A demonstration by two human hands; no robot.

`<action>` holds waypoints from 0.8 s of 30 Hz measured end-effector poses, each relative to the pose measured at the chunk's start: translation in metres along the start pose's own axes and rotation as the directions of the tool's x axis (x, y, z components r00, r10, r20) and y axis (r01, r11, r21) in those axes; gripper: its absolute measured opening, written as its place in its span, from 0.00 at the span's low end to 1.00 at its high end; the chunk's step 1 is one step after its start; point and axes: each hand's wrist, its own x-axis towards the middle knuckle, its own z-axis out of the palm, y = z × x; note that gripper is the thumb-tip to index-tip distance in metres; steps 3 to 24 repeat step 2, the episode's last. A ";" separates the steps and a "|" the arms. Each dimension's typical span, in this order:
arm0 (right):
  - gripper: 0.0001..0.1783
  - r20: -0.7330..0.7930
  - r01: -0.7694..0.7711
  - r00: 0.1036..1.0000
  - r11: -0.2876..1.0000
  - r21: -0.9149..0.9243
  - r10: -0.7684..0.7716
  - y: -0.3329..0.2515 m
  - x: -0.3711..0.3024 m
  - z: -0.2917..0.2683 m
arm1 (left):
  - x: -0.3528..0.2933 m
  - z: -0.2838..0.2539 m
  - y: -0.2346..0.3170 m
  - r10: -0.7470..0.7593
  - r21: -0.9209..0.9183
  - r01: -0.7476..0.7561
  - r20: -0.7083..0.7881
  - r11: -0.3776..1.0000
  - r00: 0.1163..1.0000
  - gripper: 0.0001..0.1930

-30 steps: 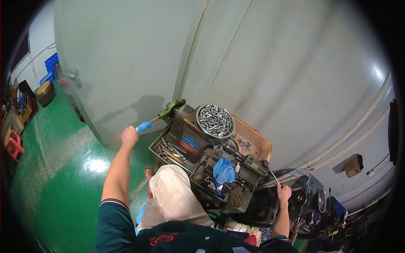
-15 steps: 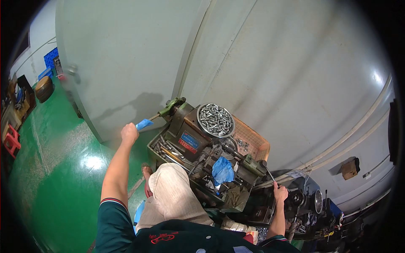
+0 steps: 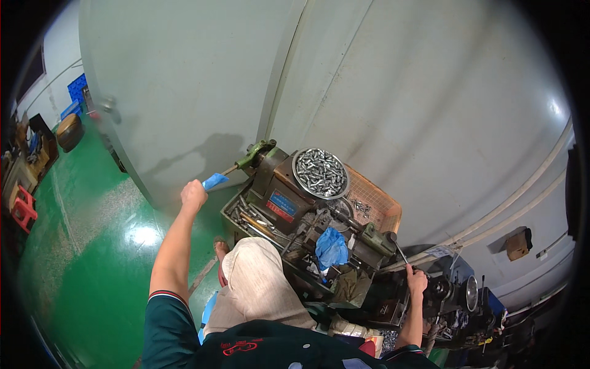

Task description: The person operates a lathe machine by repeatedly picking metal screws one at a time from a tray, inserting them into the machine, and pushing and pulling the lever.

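Observation:
A small bench lathe [image 3: 270,184] stands before me, with a green lever arm at its left end. My left hand [image 3: 193,195] is closed around that lever's handle, whose grip is wrapped in blue cloth [image 3: 215,181]. At the machine's right end my right hand [image 3: 416,280] grips a thin metal lever [image 3: 402,254]. On top of the machine sits a round metal bowl [image 3: 320,173] full of small shiny metal parts. A crumpled blue cloth [image 3: 332,248] covers part of the machine's middle, so what lies under it is hidden.
An orange basket [image 3: 384,206] with some metal parts stands behind the machine. Rods and tools fill the tray [image 3: 255,222] at its left. A grey door [image 3: 178,80] and wall rise close behind. More machinery [image 3: 445,289] stands right; a red stool [image 3: 24,209] is far left.
The whole view has shifted slightly, so the machine and both hands appear a little further right. Both hands keep their holds on the levers.

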 end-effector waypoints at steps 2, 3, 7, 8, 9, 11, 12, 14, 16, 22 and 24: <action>0.32 0.051 0.007 0.999 1.000 0.015 -0.008 -0.003 0.005 0.002 | 0.000 -0.001 0.002 -0.030 0.024 0.030 0.001 0.999 1.000 0.10; 0.32 0.051 0.007 0.999 1.000 0.015 -0.008 -0.003 0.005 0.002 | 0.000 -0.001 0.002 -0.030 0.024 0.030 0.001 0.999 1.000 0.10; 0.32 0.051 0.007 0.999 1.000 0.015 -0.008 -0.003 0.005 0.002 | 0.000 -0.001 0.002 -0.030 0.024 0.030 0.001 0.999 1.000 0.10; 0.32 0.051 0.007 0.999 1.000 0.015 -0.008 -0.003 0.005 0.002 | 0.000 -0.001 0.002 -0.030 0.024 0.030 0.001 0.999 1.000 0.10; 0.32 0.051 0.007 0.999 1.000 0.015 -0.008 -0.003 0.005 0.002 | 0.000 -0.001 0.002 -0.030 0.024 0.030 0.001 0.999 1.000 0.10; 0.32 0.051 0.007 0.999 1.000 0.015 -0.008 -0.003 0.005 0.002 | 0.000 -0.001 0.002 -0.030 0.024 0.030 0.001 0.999 1.000 0.10; 0.32 0.051 0.007 0.999 1.000 0.015 -0.008 -0.003 0.005 0.002 | 0.000 -0.001 0.002 -0.030 0.024 0.030 0.001 0.999 1.000 0.10; 0.32 0.051 0.007 0.999 1.000 0.015 -0.008 -0.003 0.005 0.002 | 0.000 -0.001 0.002 -0.030 0.024 0.030 0.001 0.999 1.000 0.10; 0.32 0.051 0.007 0.999 1.000 0.015 -0.008 -0.003 0.005 0.002 | 0.000 -0.001 0.002 -0.030 0.024 0.030 0.001 0.999 1.000 0.10; 0.32 0.051 0.007 0.999 1.000 0.015 -0.008 -0.003 0.005 0.002 | 0.000 -0.001 0.002 -0.030 0.024 0.030 0.001 0.999 1.000 0.10; 0.32 0.051 0.007 0.999 1.000 0.015 -0.008 -0.003 0.005 0.002 | 0.000 -0.001 0.002 -0.030 0.024 0.030 0.001 0.999 1.000 0.10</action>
